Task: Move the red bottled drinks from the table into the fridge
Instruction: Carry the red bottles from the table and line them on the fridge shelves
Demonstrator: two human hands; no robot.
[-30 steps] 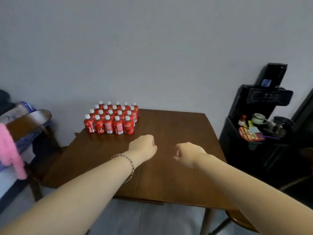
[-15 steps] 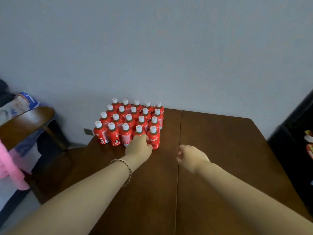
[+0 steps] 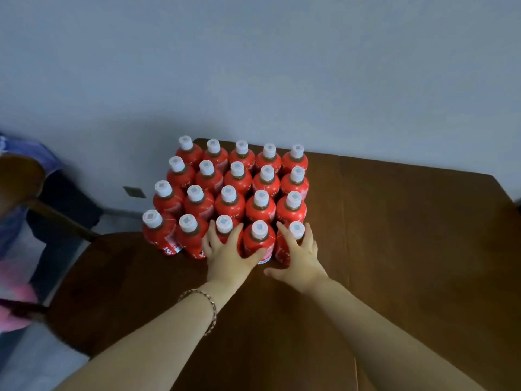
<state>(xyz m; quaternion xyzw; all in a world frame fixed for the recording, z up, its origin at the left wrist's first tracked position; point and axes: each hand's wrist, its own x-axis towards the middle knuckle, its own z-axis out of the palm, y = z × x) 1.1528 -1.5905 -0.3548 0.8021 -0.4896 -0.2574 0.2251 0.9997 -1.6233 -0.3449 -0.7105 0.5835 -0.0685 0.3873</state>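
Several red bottled drinks (image 3: pixel 229 203) with white caps stand in a tight block at the far left of the brown table (image 3: pixel 408 249). My left hand (image 3: pixel 225 256) wraps over the third bottle (image 3: pixel 224 224) of the front row, fingers on both sides of its cap and thumb against the neighbouring bottle (image 3: pixel 259 241). The fingers of my right hand (image 3: pixel 300 256) rest on the front row's rightmost bottle (image 3: pixel 296 230), while its thumb sticks out to the left over the table. All bottles stand upright. The fridge is out of view.
A wooden chair (image 3: pixel 17 176) with dark and blue clothes stands left of the table, with pink cloth (image 3: pixel 14 303) lower left. A grey wall (image 3: pixel 253 66) runs behind the table. Bare tabletop stretches to the right and front of the bottles.
The view has come much closer to the bottles. Both hands moved forward from fists over the table onto the front row and spread their fingers over two bottles.
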